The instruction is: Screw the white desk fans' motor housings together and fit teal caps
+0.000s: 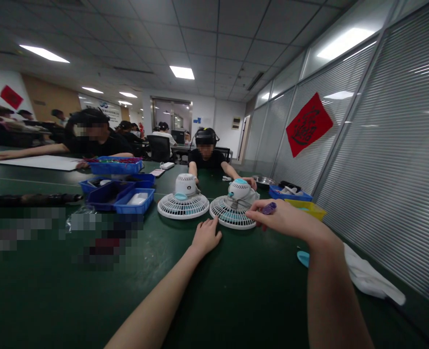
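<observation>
Two small white fans lie face down on the dark green table: the left fan and the right fan, which has a teal patch on its motor housing. My left hand rests on the table just in front of the gap between them, fingers together, touching the edge of the right fan's grille. My right hand hovers at the right fan's near right side, closed around a small purple tool.
Blue bins stand at the left, a yellow bin and a blue tray at the right. A white cloth and a teal piece lie by my right forearm. A person sits across the table; others work at the left.
</observation>
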A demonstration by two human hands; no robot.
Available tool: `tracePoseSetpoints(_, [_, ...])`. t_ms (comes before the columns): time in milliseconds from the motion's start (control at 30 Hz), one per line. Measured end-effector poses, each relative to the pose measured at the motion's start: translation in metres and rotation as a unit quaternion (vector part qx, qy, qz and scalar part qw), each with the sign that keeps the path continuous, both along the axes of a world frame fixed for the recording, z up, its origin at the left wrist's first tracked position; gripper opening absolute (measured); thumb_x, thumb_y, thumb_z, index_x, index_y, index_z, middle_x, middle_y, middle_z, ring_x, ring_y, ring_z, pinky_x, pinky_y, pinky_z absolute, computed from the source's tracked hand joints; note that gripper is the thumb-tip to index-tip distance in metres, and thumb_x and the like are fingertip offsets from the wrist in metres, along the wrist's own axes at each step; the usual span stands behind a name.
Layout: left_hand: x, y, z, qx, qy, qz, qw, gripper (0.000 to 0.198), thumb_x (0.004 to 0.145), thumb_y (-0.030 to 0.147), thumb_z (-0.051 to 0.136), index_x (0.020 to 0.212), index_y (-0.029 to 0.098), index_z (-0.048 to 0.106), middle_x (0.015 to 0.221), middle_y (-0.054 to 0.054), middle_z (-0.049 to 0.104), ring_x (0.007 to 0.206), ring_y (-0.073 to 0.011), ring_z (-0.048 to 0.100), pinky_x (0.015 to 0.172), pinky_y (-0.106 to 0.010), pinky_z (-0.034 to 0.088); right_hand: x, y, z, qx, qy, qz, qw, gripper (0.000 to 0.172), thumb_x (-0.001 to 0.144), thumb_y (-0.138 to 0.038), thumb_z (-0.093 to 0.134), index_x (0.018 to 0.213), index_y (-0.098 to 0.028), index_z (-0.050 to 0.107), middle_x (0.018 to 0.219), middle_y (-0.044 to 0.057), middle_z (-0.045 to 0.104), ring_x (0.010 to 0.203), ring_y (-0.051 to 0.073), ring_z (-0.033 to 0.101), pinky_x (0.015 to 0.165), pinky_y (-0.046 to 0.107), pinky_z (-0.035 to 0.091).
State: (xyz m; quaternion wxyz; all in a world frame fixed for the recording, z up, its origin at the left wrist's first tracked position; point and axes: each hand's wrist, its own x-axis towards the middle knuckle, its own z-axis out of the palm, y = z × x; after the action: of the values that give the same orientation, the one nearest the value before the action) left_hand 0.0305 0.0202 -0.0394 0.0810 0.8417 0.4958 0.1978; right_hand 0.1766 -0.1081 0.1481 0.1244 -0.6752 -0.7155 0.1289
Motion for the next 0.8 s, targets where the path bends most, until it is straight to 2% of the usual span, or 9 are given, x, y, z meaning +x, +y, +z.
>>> tracePoseSetpoints(167, [0.0, -0.008, 0.007, 0.018, 0.008, -0.042, 0.999, 0.053, 0.082, 0.028, 0.04, 0.133, 0.018, 0.037, 0.123, -0.01, 0.048, 0.112, -0.0218, 0.047, 0.096, -0.032, 0.037, 0.001, 0.002, -0.001, -0.006, -0.001, -0.001, 1.0, 0.037, 0.082, -0.052, 0.041, 0.085, -0.023, 0.063, 0.077, 0.004, 0.064, 0.071, 0.02, 0.059, 0.062, 0.031, 0.042])
tracePoseSetpoints(300, [0.0, -0.012, 0.01, 0.031, 0.028, -0.08, 0.996, 0.049, 0.084, 0.031, 0.04, 0.133, 0.033, 0.036, 0.12, -0.006, 0.046, 0.109, -0.0226, 0.047, 0.094, -0.038, 0.038, 0.001, 0.003, -0.001, -0.018, -0.002, -0.007, 1.0, 0.037, 0.081, -0.053, 0.042, 0.086, -0.023, 0.062, 0.08, 0.004, 0.064, 0.074, 0.02, 0.06, 0.063, 0.031, 0.042])
tracePoseSetpoints(400, [0.0, -0.011, 0.009, 0.036, 0.031, -0.097, 0.994, 0.05, 0.085, 0.03, 0.039, 0.134, 0.035, 0.033, 0.129, -0.007, 0.039, 0.114, -0.0239, 0.044, 0.095, -0.041, 0.037, 0.001, 0.002, 0.0, -0.026, -0.01, -0.013, 1.0, 0.038, 0.082, -0.055, 0.042, 0.088, -0.023, 0.062, 0.08, 0.004, 0.064, 0.077, 0.021, 0.06, 0.066, 0.031, 0.042])
tracePoseSetpoints(533, [0.0, -0.008, 0.006, 0.0, -0.018, -0.071, 0.997, 0.046, 0.083, 0.033, 0.042, 0.129, 0.026, 0.044, 0.134, -0.01, 0.035, 0.12, -0.0253, 0.04, 0.1, -0.04, 0.034, 0.0, 0.001, 0.001, -0.036, -0.011, -0.026, 0.999, 0.042, 0.081, -0.057, 0.041, 0.093, -0.023, 0.062, 0.083, 0.005, 0.065, 0.078, 0.021, 0.06, 0.066, 0.031, 0.042])
tracePoseSetpoints(667, [0.001, -0.007, 0.003, 0.014, -0.074, -0.043, 0.996, 0.039, 0.08, 0.027, 0.047, 0.118, 0.023, 0.054, 0.128, -0.009, 0.045, 0.118, -0.0237, 0.042, 0.099, -0.037, 0.035, -0.002, 0.0, 0.001, -0.041, -0.016, -0.024, 0.999, 0.038, 0.081, -0.055, 0.043, 0.09, -0.023, 0.062, 0.083, 0.004, 0.066, 0.078, 0.02, 0.06, 0.066, 0.03, 0.041])
tracePoseSetpoints(800, [-0.001, -0.004, 0.017, 0.061, -0.196, 0.045, 0.978, 0.032, 0.079, 0.015, 0.042, 0.106, 0.021, 0.059, 0.112, -0.006, 0.054, 0.109, -0.019, 0.047, 0.098, -0.032, 0.036, -0.003, 0.0, 0.002, -0.049, -0.015, -0.027, 0.998, 0.04, 0.081, -0.056, 0.043, 0.091, -0.023, 0.062, 0.083, 0.005, 0.066, 0.078, 0.02, 0.061, 0.065, 0.029, 0.042])
